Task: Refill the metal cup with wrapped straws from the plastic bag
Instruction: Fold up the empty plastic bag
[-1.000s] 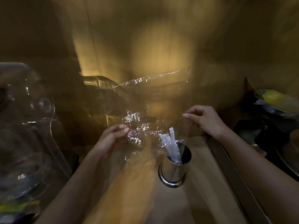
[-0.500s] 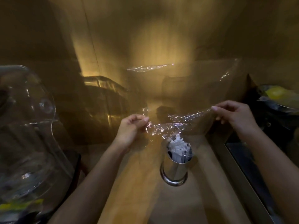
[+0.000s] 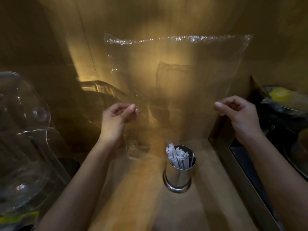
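Clear plastic bag (image 3: pixel 175 77) held up flat, spread wide above the table (image 3: pixel 133 197). Left hand (image 3: pixel 116 117) pinches its lower left edge, fingers curled closed; right hand (image 3: pixel 236 112) pinches the lower right edge likewise. Bag looks empty. Metal cup (image 3: pixel 179 174) stands upright on the table below the bag, between the forearms, packed with wrapped straws (image 3: pixel 178 156). Dim amber light.

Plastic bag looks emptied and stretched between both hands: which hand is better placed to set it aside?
Probably the left hand. It pinches the plastic bag over bare counter, while the right hand is beside the metal cup of wrapped straws.
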